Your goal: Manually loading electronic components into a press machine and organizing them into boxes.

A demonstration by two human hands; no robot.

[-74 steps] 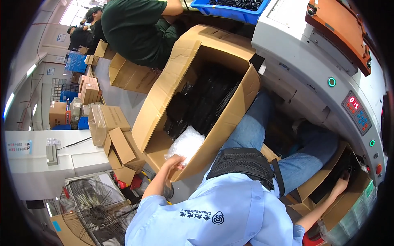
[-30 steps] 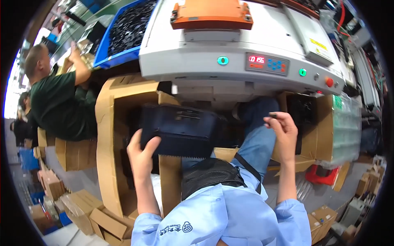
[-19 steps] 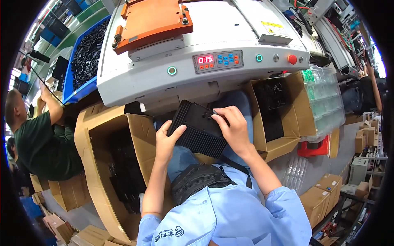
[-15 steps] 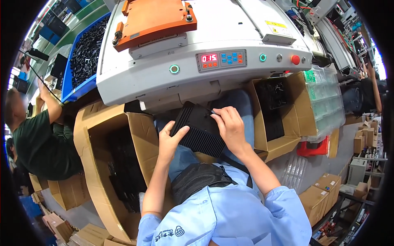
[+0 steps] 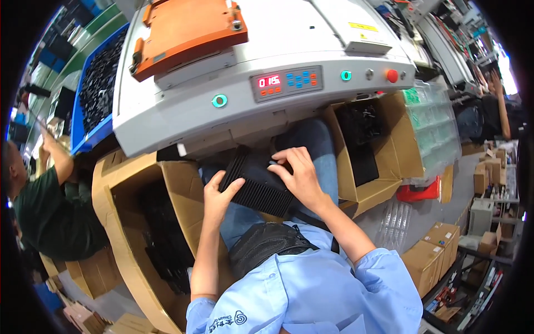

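Observation:
A black ribbed plastic panel (image 5: 260,192) lies tilted above my lap, in front of the white machine. My left hand (image 5: 217,196) grips its left edge, the thumb on top of the ribs. Over the panel's upper right part is my right hand (image 5: 299,173), thumb and forefinger drawn together at the surface. Whatever sits between those fingertips is too small and blurred to make out. The panel's far edge is dark and hard to separate from the shadow under the machine.
The machine (image 5: 183,119) carries an orange fixture (image 5: 189,36), a control panel and a red button (image 5: 391,75). Cardboard boxes with black parts stand at left (image 5: 104,192) and right (image 5: 409,142). A blue bin (image 5: 105,131) of black pieces is far left, near a seated person (image 5: 53,206).
The whole view has shifted, so the machine sits further left in it. My right hand stays at the panel, its fingertips slightly lower on it; my left hand keeps its hold.

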